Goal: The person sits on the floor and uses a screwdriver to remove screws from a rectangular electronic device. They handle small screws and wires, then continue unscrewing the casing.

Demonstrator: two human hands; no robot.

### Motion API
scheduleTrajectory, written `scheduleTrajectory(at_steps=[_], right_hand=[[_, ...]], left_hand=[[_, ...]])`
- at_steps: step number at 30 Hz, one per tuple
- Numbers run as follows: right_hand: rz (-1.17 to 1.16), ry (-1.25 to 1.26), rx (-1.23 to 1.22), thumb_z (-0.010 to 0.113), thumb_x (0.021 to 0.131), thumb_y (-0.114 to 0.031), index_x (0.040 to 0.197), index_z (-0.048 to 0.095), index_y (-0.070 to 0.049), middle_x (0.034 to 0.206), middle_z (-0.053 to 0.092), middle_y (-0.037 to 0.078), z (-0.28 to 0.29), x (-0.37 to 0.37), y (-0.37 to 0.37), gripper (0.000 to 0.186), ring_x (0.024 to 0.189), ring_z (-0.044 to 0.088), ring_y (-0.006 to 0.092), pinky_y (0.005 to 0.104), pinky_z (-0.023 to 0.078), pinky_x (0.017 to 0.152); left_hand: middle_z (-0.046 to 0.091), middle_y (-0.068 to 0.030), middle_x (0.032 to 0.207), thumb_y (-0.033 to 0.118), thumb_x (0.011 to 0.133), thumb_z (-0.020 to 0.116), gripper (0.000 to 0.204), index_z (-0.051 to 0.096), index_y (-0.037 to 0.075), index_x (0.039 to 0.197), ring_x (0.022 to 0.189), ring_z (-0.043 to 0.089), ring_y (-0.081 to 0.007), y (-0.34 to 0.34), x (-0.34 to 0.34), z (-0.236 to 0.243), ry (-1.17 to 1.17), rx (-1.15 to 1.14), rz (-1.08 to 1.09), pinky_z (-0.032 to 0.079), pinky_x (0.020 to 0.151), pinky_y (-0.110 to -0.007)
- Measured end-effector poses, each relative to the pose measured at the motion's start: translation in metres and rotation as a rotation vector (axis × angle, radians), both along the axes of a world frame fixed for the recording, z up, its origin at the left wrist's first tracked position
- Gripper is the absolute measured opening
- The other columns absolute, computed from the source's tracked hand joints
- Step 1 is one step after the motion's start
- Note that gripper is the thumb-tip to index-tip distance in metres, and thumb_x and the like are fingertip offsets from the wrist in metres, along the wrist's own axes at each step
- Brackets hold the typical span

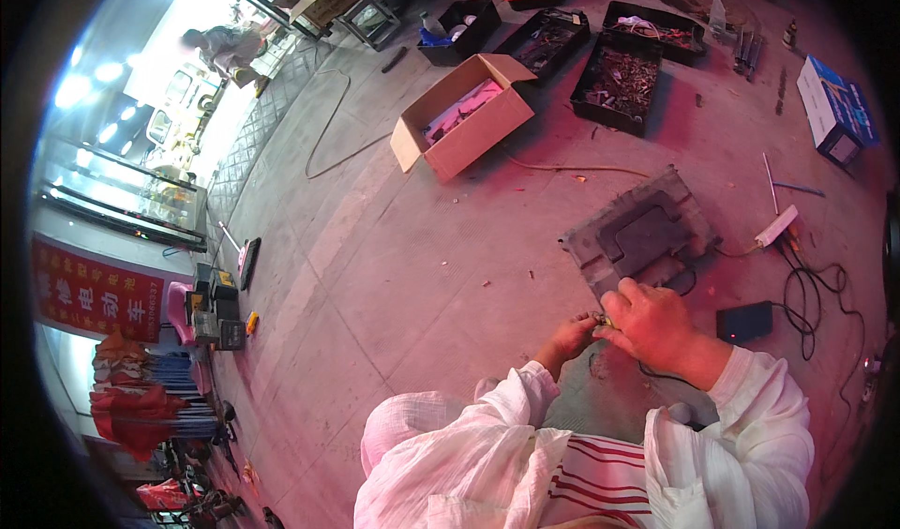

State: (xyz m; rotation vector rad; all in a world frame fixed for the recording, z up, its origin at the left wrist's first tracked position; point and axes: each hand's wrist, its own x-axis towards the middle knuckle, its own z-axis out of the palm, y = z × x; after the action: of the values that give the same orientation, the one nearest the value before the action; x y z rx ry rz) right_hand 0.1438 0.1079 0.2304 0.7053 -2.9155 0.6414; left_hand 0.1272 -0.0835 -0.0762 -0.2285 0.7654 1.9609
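In front of my body, my left hand (568, 336) and my right hand (654, 325) meet, both with fingers closed. Between them shows a bit of a small yellowish piece (607, 323); my fingers cover the rest, so its kind is hidden. Just beyond my hands a dark grey plastic case (647, 229) with a moulded handle shape lies tilted on the floor. Its near edge comes close to my right knuckles. A dark cable (661, 373) runs beneath my right wrist.
A black box with a red light (744, 323) sits right of my hand, near tangled cables and a white power strip (776, 226). Farther off stand an open cardboard carton (480, 150), black trays of small parts (617, 86) and a blue-white box (834, 112). Batteries (217, 309) stand at left.
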Motion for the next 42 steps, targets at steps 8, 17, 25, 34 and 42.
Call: scheduleTrajectory(at_steps=[8, 17, 25, 34, 42], right_hand=[[0.002, -0.035, 0.012, 0.066, 0.078, -0.029, 0.093, 0.049, -0.010, 0.086, 0.051, 0.010, 0.001, 0.000, 0.000, 0.030, 0.073, 0.060, 0.0289, 0.0383, 0.048, 0.058], [-0.037, -0.110, 0.036, 0.067, 0.077, -0.028, 0.093, 0.048, -0.009, 0.088, 0.052, 0.010, 0.004, 0.003, -0.002, 0.032, 0.075, 0.060, 0.0289, 0.0387, 0.048, 0.060], [-0.008, -0.100, -0.089, 0.067, 0.077, -0.025, 0.095, 0.048, -0.009, 0.088, 0.051, 0.011, 0.004, 0.007, 0.000, 0.031, 0.072, 0.061, 0.0295, 0.0405, 0.049, 0.057], [0.015, -0.068, -0.041, 0.066, 0.077, -0.021, 0.098, 0.050, -0.011, 0.087, 0.049, 0.010, 0.007, 0.009, 0.005, 0.028, 0.073, 0.061, 0.0293, 0.0392, 0.050, 0.058], [0.039, -0.044, 0.049, 0.067, 0.073, -0.019, 0.101, 0.051, -0.010, 0.091, 0.050, 0.010, 0.001, 0.007, -0.003, 0.033, 0.075, 0.060, 0.0273, 0.0374, 0.050, 0.060]], left_hand=[[0.061, -0.0064, 0.105, 0.017, 0.090, 0.056, 0.024, 0.056, 0.004, 0.110, 0.094, 0.059, -0.0184, 0.004, 0.002, -0.009, -0.014, -0.116, 0.024, 0.049, 0.083, -0.033], [0.062, -0.0063, 0.109, 0.038, 0.094, 0.050, 0.037, 0.058, 0.006, 0.112, 0.099, 0.058, -0.0181, 0.005, 0.006, -0.005, -0.034, -0.083, 0.052, 0.047, 0.086, -0.031], [0.061, -0.0036, 0.112, 0.037, 0.093, 0.053, 0.037, 0.056, 0.009, 0.116, 0.097, 0.059, -0.0154, 0.010, 0.006, -0.012, 0.073, -0.103, -0.016, 0.048, 0.083, -0.028], [0.063, -0.0032, 0.104, 0.036, 0.089, 0.057, 0.033, 0.060, 0.010, 0.110, 0.093, 0.061, -0.0164, 0.026, 0.005, 0.002, 0.142, -0.119, 0.002, 0.050, 0.078, -0.029], [0.063, -0.0033, 0.104, 0.038, 0.088, 0.057, 0.035, 0.061, 0.009, 0.109, 0.092, 0.061, -0.0167, 0.024, 0.003, -0.008, 0.258, -0.251, -0.011, 0.050, 0.076, -0.029]])
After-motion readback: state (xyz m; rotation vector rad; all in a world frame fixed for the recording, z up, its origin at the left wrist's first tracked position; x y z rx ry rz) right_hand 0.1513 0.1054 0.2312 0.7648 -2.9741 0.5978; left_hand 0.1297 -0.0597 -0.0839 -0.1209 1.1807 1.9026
